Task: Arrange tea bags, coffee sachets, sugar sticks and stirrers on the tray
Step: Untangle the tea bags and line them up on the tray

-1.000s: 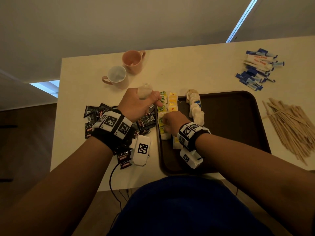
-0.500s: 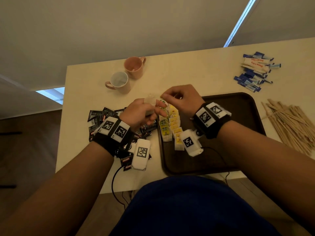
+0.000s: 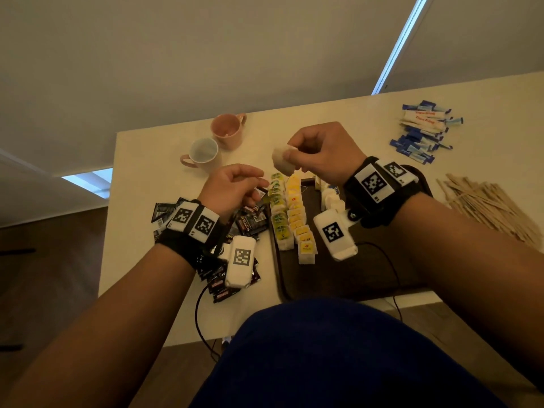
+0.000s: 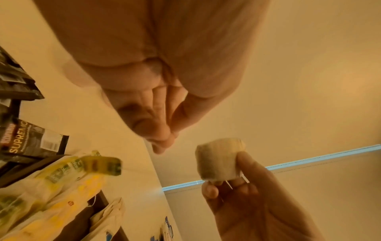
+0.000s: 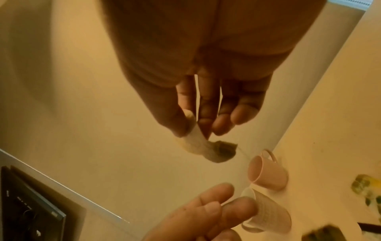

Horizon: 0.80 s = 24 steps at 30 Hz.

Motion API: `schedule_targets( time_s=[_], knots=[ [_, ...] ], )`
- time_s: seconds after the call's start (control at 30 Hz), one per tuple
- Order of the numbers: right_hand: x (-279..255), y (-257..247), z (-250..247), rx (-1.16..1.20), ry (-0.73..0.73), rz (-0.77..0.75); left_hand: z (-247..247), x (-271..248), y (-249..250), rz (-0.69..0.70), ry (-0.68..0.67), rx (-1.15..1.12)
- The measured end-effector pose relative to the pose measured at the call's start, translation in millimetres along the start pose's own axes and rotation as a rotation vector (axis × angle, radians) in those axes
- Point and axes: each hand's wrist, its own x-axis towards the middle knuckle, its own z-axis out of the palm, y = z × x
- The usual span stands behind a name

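The right hand [image 3: 321,154] pinches a tea bag [image 3: 282,160] above the tray [image 3: 368,278] (left hand [image 3: 232,189] loosely curled, empty).

A: The room is dim, and all three views have a warm, yellowish colour. The only strong light is a thin bright strip [image 3: 397,45] high on the wall.

B: Yes. Both wrist views are soft and smeared, and the left hand [image 4: 156,91] is close to the lens and blurred.

A: In the head view the table [image 3: 338,113] edges bend from the wide lens.
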Motion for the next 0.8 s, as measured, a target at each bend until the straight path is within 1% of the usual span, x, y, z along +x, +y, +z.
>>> schedule_targets(
  time_s=[0.1,0.17,0.23,0.3,0.37,0.47,0.6,0.67,0.73,0.77,0.8],
  knots=[
    [1,1,-4,-0.042,0.050,0.024,-2,4,5,0.138,0.097,0.106],
    [2,2,-4,-0.052,0.096,0.051,2,3,14,0.269,0.118,0.178],
    [2,1,-3,-0.016,0.121,0.056,10,1,23,0.384,0.060,0.216],
    [2,-1,-1,0.042,0.113,0.055,17,-1,29,0.449,-0.004,0.281],
    [2,-3,-1,0.092,0.095,0.056,22,-1,32,0.465,-0.007,0.314],
    [4,-2,-3,0.164,0.064,0.058,23,2,36,0.449,0.036,0.261],
    [2,2,-3,0.137,-0.003,-0.001,22,6,37,0.426,0.059,0.229],
    [0,6,-2,0.167,0.031,-0.002,21,7,39,0.401,0.070,0.194],
    [-1,10,1,0.175,0.116,0.019,20,8,41,0.386,0.071,0.184],
    [-2,12,3,0.171,0.135,0.039,19,8,43,0.393,0.060,0.192],
    [-4,14,5,0.177,0.118,0.066,18,7,45,0.405,0.041,0.204]
  ],
)
